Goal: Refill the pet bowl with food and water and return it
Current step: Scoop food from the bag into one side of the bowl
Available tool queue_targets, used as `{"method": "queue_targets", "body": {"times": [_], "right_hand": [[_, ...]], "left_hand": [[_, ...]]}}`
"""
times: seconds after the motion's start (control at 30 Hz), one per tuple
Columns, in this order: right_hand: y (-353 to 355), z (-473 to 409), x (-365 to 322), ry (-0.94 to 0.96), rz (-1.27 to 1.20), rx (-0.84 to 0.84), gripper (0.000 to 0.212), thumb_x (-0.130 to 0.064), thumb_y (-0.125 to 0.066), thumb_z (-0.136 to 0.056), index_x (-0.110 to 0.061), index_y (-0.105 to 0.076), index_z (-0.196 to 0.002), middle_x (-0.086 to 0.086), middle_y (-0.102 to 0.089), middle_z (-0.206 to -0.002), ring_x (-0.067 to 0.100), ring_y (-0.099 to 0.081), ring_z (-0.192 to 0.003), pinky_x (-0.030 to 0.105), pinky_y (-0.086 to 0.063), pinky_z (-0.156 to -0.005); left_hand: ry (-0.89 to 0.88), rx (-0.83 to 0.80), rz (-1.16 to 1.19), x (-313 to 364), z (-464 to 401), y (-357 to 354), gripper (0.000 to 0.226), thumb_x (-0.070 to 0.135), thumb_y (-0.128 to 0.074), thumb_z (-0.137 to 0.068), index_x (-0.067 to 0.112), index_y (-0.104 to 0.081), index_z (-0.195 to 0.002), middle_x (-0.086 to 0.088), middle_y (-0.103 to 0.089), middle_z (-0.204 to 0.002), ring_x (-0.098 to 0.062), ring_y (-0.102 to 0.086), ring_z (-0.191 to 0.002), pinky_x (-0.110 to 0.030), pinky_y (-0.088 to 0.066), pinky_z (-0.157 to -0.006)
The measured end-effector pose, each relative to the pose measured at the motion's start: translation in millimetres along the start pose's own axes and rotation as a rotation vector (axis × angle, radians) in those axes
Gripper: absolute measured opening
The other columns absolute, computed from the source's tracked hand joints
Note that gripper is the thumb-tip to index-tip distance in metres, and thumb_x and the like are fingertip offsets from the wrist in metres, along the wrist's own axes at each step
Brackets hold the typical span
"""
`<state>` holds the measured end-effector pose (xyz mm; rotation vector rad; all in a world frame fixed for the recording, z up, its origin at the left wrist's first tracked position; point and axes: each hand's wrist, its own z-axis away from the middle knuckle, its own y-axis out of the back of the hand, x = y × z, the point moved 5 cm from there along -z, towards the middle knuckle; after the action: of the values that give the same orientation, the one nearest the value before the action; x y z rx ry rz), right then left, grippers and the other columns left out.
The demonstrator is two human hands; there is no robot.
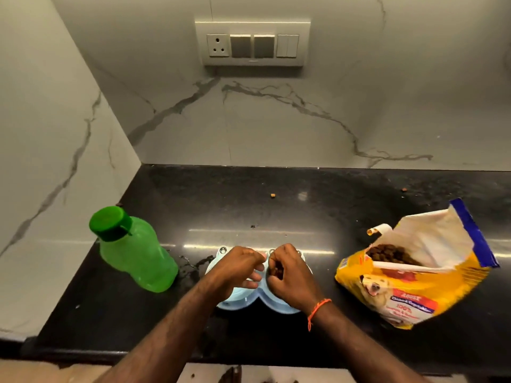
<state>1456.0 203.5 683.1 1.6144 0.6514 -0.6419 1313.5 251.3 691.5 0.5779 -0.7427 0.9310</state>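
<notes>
Head view: my right hand [287, 275] hovers over the pale blue pet bowl [243, 302] on the near worktop [249, 200], grip curled around brown kibble [278, 270]. My left hand [235, 268] hangs beside it, fingers loosely bent, holding nothing. Green bottle [135, 252] stands left; open food bag [414, 272] lies right.

Both my forearms reach forward from the bottom edge and angle toward each other, so my hands nearly meet at the middle. My left hand [237, 265] is turned palm down, fingers bent and pointing right toward the other hand. My right hand [290, 275] is curled, knuckles up, with small brown bits held in its fingers. An orange thread [318, 309] circles my right wrist
</notes>
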Motion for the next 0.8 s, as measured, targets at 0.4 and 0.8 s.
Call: {"method": "queue_targets", "body": {"times": [0.4,0.8], "right_hand": [[7.6,19.7,-1.1,0.122,0.124,0.029,0.021,-0.017,-0.055,-0.072,-0.028,-0.071,-0.079,-0.015,-0.066,-0.101,0.011,-0.062,-0.099,0.038,-0.049,-0.081],[16.3,12.9,-11.0,0.105,0.051,0.206,0.022,-0.015,-0.050,-0.071,-0.027,-0.068,-0.074,-0.016,-0.069,-0.081,0.009,-0.064,-0.083,0.044,-0.050,-0.088]], "left_hand": [[-0.080,0.032,-0.062,-2.7,9.8,-11.2,0.017,0.018,-0.060,-0.099,0.017,-0.073,-0.088,-0.002,-0.072,-0.087,-0.012,-0.062,-0.073,-0.023,-0.056,-0.067],[-0.330,0.184,-0.281,41.7,44.2,23.7,0.015,0.031,-0.069,-0.096,0.024,-0.073,-0.109,0.004,-0.076,-0.102,-0.011,-0.071,-0.094,-0.045,-0.061,-0.091]]}}
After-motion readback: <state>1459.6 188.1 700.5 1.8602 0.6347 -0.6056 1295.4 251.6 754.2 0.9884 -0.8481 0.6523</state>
